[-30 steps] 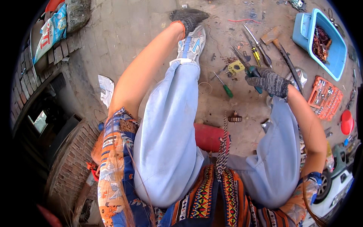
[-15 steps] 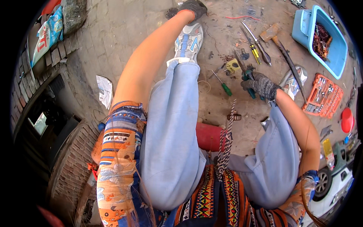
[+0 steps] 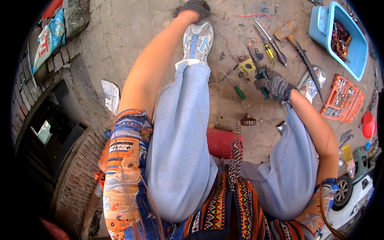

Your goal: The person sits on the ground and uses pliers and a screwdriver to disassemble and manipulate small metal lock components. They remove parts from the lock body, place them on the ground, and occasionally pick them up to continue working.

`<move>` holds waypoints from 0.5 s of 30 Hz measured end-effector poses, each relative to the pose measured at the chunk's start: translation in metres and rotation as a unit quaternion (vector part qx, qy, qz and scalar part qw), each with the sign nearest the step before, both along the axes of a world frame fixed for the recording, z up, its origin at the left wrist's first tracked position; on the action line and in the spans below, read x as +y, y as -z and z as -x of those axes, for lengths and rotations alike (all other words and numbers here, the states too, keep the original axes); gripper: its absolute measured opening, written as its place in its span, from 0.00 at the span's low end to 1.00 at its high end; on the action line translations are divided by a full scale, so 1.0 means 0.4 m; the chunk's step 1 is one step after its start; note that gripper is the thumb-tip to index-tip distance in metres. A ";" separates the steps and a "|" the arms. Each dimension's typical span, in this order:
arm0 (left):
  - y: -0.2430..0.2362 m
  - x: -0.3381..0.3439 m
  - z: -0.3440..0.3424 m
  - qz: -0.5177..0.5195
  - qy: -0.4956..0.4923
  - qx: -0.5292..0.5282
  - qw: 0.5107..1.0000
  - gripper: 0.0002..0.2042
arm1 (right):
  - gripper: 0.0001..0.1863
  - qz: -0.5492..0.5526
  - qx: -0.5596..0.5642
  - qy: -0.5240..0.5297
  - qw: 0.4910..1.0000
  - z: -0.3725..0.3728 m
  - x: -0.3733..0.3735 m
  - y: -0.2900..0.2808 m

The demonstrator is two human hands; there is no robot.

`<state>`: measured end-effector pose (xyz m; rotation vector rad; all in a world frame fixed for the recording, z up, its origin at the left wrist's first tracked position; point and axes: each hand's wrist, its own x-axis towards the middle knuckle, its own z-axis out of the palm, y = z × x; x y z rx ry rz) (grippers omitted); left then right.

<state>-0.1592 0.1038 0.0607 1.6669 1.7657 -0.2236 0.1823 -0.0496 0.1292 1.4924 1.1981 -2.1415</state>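
My right hand [image 3: 278,85], in a grey knitted glove with a dark palm, is wrapped round long-nose pliers [image 3: 261,73] with dark green handles. Their jaws point away from me, beside a small yellowish block [image 3: 247,67]. A screwdriver with a green handle [image 3: 240,93] lies on the ground to the left of this hand. My left hand [image 3: 194,9], in a similar glove with an orange cuff, reaches far forward, just past the toe of my left shoe [image 3: 198,42]. Its fingers are dark and partly hidden at the picture's upper edge, so their grip is unclear.
Ahead and right lie a yellow-and-black screwdriver [image 3: 270,55], a dark-handled pointed tool [image 3: 281,57] and a long-handled hammer [image 3: 302,56]. Farther right are a blue tub [image 3: 320,24] with copper-coloured scrap and an orange socket set [image 3: 343,100]. A red cylinder [image 3: 220,143] lies between my legs.
My left hand has shifted a little to the left by the shoe. My right hand stays closed on the pliers. The hanging cord has swung, uncovering a small ribbed metal part on the ground.
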 end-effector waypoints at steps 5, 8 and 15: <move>-0.027 -0.006 -0.005 0.010 -0.027 -0.016 0.999 0.16 | 0.18 -0.014 -0.005 -0.020 1.000 -0.001 0.004 0.007; -0.051 -0.010 -0.021 0.002 -0.014 0.001 1.000 0.17 | 0.18 -0.009 -0.009 -0.023 1.000 -0.002 0.001 0.021; -0.046 0.003 0.028 0.012 -0.023 -0.049 0.998 0.16 | 0.16 -0.071 -0.023 -0.109 0.991 0.110 0.117 -0.060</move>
